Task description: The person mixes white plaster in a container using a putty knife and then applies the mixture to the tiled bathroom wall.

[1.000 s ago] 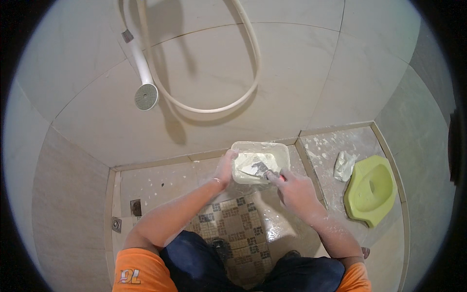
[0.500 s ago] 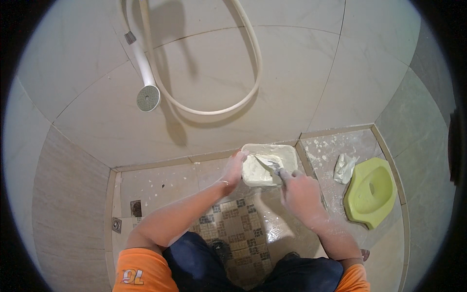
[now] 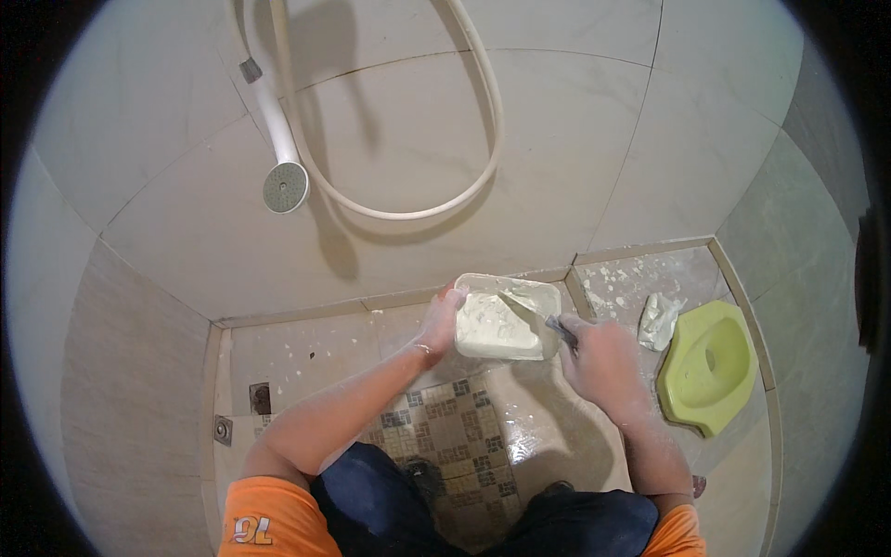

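Note:
A white rectangular plastic tub (image 3: 501,356) hangs in front of me over the floor, with creamy white paste (image 3: 490,325) in it. My left hand (image 3: 443,320) grips the tub by its left wall, fingers behind the rim. In my right hand (image 3: 601,362) is a putty knife (image 3: 527,308), held by its grey handle. Its blade slants down into the tub and touches the paste near the right side. White powder dusts both hands and forearms. How the left fingertips sit behind the tub is hidden.
A yellow-green squat toilet pan (image 3: 707,369) lies at the right beside a crumpled white bag (image 3: 660,321). White splashes dot the raised ledge (image 3: 620,288). A shower head (image 3: 285,187) and hose (image 3: 408,215) hang on the tiled wall. At left is a square floor hole (image 3: 260,397).
My right hand has moved right with the putty knife, its blade shifting toward the tub's right side. The tub has shifted slightly left and tilted, and more paste shows.

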`<move>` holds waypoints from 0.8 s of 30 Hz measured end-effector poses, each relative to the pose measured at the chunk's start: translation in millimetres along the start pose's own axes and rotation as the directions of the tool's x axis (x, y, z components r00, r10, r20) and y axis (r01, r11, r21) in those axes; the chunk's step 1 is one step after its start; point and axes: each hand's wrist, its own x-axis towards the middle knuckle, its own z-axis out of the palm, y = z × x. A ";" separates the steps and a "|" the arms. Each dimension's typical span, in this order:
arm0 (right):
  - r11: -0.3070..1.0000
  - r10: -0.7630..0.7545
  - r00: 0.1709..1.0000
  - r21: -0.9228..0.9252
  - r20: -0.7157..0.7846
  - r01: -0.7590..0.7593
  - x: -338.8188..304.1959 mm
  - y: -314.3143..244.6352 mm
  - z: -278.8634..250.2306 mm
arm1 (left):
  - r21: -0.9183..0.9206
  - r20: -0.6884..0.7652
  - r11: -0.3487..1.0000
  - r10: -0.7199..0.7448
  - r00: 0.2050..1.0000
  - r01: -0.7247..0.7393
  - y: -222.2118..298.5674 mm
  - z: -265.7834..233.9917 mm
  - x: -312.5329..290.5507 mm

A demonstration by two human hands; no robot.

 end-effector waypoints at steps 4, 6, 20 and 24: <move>1.000 0.010 0.997 -0.003 0.077 -0.010 -6.1 -11.7 20.9 | -0.027 -0.050 0.998 0.046 0.998 -0.047 3.5 5.8 -4.0; 1.000 0.024 0.986 0.002 0.167 -0.025 -8.5 -28.9 16.0 | -0.075 -0.066 0.997 -0.019 0.998 0.014 1.5 1.1 -1.8; 0.967 0.036 0.999 0.252 -0.027 -0.029 1.4 10.5 9.2 | -0.046 -0.062 0.984 0.170 0.983 -0.173 5.6 -12.1 -3.0; 0.965 0.071 0.994 0.246 0.084 -0.089 2.0 21.9 39.2 | -0.119 -0.133 0.976 0.165 0.977 -0.181 25.1 -1.0 -11.5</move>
